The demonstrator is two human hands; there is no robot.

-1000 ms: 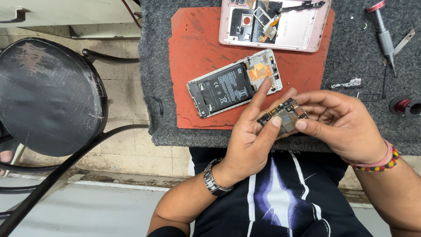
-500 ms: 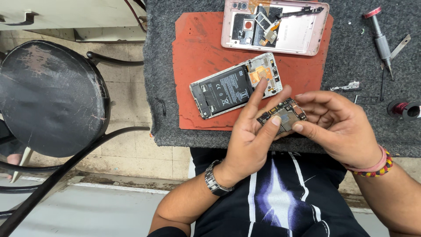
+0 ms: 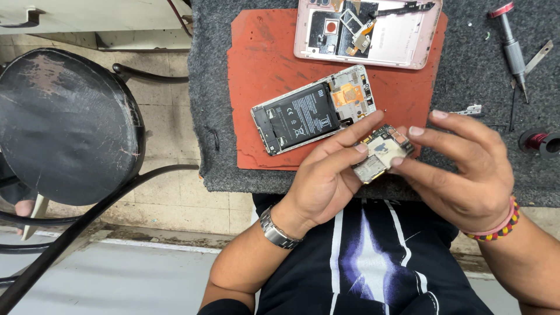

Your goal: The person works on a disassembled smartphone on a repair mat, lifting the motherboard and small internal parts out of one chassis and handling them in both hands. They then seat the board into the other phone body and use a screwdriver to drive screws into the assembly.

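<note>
1. Far left, a round black stool point(image 3: 61, 125) is sitting on the tiled floor beside the bench, seat scuffed and worn.
2. The left hand point(image 3: 321, 181) is coming up from below, wrist bent, a metal watch point(image 3: 277, 230) on it. Thumb and index finger are pinching the left edge of the board point(image 3: 382, 153), so the grip is closed on it.
3. The board is being held just above the near edge of the grey mat point(image 3: 478, 70), between both hands. It's small and tilted, with silver metal shields, a pale patch in the middle and some gold bits showing.
4. Just behind it, the phone frame point(image 3: 312, 111) is lying face-down on the red pad point(image 3: 262, 52), with the black battery sitting in it and an orange flex near the top end.
5. At the top, the pink back cover point(image 3: 396, 41) is lying open side up with loose small parts inside.
6. The right hand point(image 3: 466, 169) is curling in from the right, fingers spread, fingertips clamping the board's right end. Beaded bracelets on that wrist.
7. Far right, a screwdriver point(image 3: 510, 46) and a red wire spool point(image 3: 539, 141) are resting on the mat.
</note>
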